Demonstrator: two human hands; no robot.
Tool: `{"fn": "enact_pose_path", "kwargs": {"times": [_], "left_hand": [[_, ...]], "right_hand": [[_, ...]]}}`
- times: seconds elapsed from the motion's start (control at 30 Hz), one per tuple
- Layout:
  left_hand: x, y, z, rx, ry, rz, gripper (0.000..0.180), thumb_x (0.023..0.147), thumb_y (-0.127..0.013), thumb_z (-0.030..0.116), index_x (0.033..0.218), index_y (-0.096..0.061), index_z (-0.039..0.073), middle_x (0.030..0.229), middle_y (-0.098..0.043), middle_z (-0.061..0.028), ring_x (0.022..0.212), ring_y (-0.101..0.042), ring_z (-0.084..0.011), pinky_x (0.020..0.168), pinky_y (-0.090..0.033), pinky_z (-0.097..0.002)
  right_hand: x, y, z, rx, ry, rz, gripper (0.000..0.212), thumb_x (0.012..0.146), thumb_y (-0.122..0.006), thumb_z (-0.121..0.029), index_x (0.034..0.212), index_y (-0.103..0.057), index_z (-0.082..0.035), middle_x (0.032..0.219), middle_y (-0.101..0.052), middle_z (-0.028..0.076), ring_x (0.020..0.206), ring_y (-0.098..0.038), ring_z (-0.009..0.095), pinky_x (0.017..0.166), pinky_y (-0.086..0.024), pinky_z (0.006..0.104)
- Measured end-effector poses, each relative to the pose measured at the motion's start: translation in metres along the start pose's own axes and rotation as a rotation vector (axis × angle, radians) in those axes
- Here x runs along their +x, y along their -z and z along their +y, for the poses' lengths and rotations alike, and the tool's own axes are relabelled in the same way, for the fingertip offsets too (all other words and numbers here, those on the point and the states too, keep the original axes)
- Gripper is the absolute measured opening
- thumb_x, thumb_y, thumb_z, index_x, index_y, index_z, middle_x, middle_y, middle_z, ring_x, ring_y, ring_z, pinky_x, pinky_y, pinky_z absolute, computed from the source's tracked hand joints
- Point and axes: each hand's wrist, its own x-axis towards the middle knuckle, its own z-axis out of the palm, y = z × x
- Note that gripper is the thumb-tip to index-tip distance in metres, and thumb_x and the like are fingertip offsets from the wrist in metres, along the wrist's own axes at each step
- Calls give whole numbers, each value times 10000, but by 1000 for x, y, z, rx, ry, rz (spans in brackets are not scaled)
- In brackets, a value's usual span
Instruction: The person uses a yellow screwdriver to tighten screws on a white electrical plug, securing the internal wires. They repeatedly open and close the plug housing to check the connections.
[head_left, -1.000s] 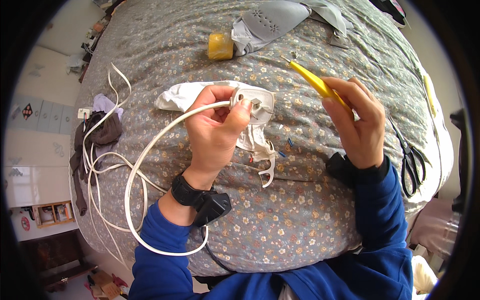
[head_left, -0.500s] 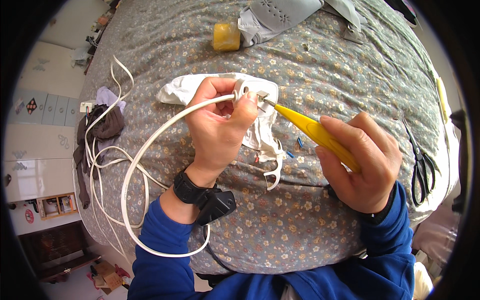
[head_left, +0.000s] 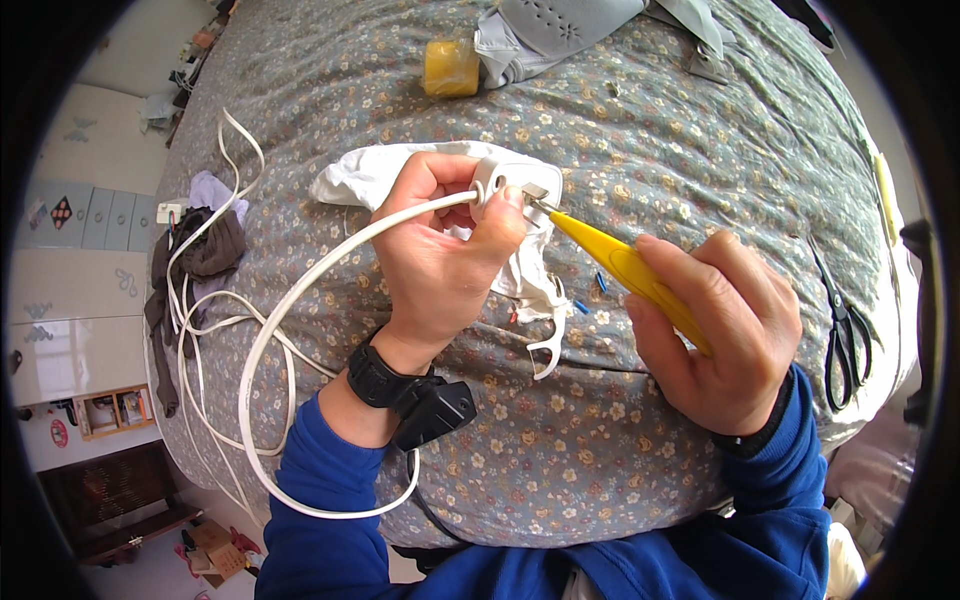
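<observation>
Plug [head_left: 508, 185], white, sits clamped in the left hand [head_left: 440, 262], its white cord [head_left: 300, 300] looping down past that wrist. The right hand [head_left: 715, 335] is closed around a yellow screwdriver [head_left: 625, 268], its tip touching the plug just beside the left fingertips.

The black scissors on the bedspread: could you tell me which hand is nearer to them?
Right. The right hand, gripping the yellow screwdriver, lies just left of the scissors; the left hand is farther left.
</observation>
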Motion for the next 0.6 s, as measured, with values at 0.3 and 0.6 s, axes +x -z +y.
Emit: {"fn": "enact_pose_path", "kwargs": {"times": [0.3,0.6], "left_hand": [[-1,-1,2,43,2,-4,238,829,-750,81,979,-591,-14,871,-662,-47,733,-604,-51,644,-516,-207],[-1,1,-2,148,-106,-62,229,861,-713,46,1027,-576,-33,905,-652,-56,771,-605,-60,683,-511,-213]], "right_hand": [[-1,-1,0,-31,25,1,388,681,-767,-7,1059,-685,17,704,-557,85,539,-539,198,487,-419,319],[1,-1,-6,-74,7,-27,353,690,-766,-15,1029,-676,26,686,-550,81,514,-525,197,474,-411,323]]}}
